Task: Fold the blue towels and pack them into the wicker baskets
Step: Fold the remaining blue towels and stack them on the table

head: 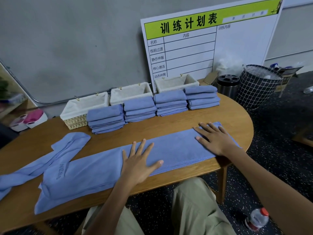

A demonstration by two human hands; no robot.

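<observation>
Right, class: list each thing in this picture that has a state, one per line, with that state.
left hand: open, flat on the long towel
right hand: open, flat on the long towel
long towel: folded lengthwise, laid along the table
loose towel: crumpled, unfolded
four towel stacks: folded
three baskets: lined, no towels inside

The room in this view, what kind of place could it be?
Probably a gym or fitness studio's back area. A training plan board with exercise rows leans on the wall, stacks of folded blue towels sit by wicker baskets, and the floor is speckled rubber flooring.
</observation>
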